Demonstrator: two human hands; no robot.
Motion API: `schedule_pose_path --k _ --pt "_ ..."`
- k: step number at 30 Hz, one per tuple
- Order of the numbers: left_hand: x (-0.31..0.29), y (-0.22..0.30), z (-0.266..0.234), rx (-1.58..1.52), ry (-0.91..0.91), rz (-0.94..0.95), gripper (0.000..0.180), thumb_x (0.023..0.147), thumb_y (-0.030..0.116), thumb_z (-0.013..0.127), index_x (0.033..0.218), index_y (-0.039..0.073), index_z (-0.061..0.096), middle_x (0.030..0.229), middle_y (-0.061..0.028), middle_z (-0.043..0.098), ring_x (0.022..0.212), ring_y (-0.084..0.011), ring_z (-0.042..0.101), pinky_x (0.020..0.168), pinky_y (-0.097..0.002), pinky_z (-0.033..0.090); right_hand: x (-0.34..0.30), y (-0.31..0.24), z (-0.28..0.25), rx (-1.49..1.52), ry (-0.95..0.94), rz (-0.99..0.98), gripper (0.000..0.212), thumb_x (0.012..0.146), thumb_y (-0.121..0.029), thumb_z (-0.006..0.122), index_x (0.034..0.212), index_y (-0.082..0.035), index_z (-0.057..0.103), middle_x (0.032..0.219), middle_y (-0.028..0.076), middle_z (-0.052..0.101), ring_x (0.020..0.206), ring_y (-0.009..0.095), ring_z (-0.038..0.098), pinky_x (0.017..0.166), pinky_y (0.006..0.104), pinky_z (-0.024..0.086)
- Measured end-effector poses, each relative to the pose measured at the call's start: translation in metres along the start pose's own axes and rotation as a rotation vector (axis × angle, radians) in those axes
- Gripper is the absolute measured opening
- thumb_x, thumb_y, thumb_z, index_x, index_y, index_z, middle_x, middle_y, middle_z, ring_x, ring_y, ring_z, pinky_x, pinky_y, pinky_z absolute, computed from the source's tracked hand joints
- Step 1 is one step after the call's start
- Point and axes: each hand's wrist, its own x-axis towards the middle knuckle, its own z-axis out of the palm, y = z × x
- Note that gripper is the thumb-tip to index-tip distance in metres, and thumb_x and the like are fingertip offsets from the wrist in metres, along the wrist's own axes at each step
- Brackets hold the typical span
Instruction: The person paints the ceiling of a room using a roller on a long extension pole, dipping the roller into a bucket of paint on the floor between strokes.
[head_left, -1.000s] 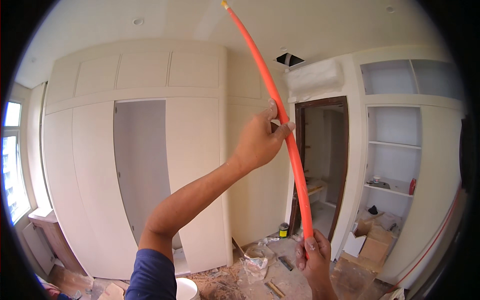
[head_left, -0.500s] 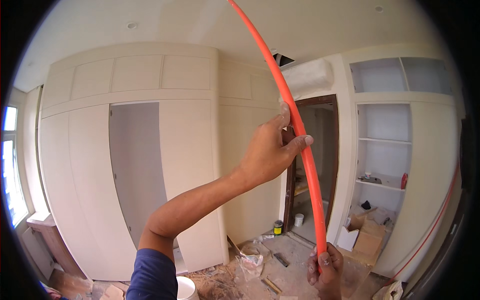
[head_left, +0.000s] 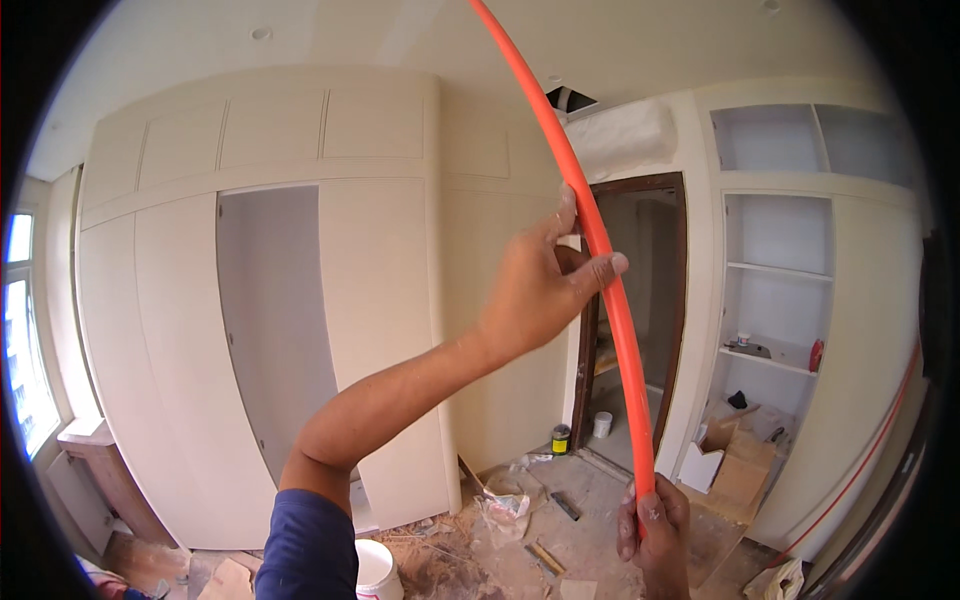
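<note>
Head view: orange pole (head_left: 628,350) slanted before open door frame (head_left: 640,183), top past view edge. Left hand (head_left: 535,290) had fingers round pole by frame's left edge; right hand (head_left: 662,530) gripped it below frame.

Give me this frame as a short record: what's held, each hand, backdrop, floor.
Held: long, slender orange-red pole, top end out of picture, material unclear
Left hand: higher on the pole, thumb across it
Right hand: closed around its lower visible part
Behind: dark brown door frame; white built-in shelves to the right
Floor: round white bucket, lower left
</note>
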Motion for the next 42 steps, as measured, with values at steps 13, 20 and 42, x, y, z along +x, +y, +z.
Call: schedule_pose_path --k 13,20,42 --pt "0.041 -0.115 -0.074 0.059 0.112 -0.026 0.063 0.095 0.015 0.067 0.143 -0.014 0.039 0.115 -0.0157 0.064 0.087 -0.0149 0.067 0.073 -0.0301 0.057 0.125 0.062 0.052 -0.052 -0.062 -0.004 0.031 0.104 -0.034 0.053 0.099 -0.003 0.054 0.067 0.002 0.051 0.045 0.006 0.043 0.040 0.0213 0.034" --pt "0.058 -0.189 -0.134 -0.003 0.155 -0.091 0.032 0.095 0.013 0.062 0.121 -0.005 0.058 0.101 -0.0065 0.060 0.085 -0.0122 0.054 0.074 -0.0313 0.049 0.202 0.111 0.097 -0.057 -0.098 -0.018 0.026 0.104 -0.031 0.054 0.098 -0.005 0.055 0.067 -0.001 0.051 0.047 0.004 0.041 0.040 0.0204 0.032" --pt "0.116 -0.369 -0.302 0.018 0.287 -0.218 0.021 0.093 0.012 0.060 0.109 0.000 0.062 0.103 -0.0066 0.064 0.080 -0.0130 0.048 0.070 -0.0308 0.039 0.391 0.210 0.220 -0.052 -0.147 -0.008 0.032 0.104 -0.034 0.053 0.093 -0.004 0.057 0.069 0.000 0.052 0.046 0.006 0.041 0.040 0.0230 0.035"
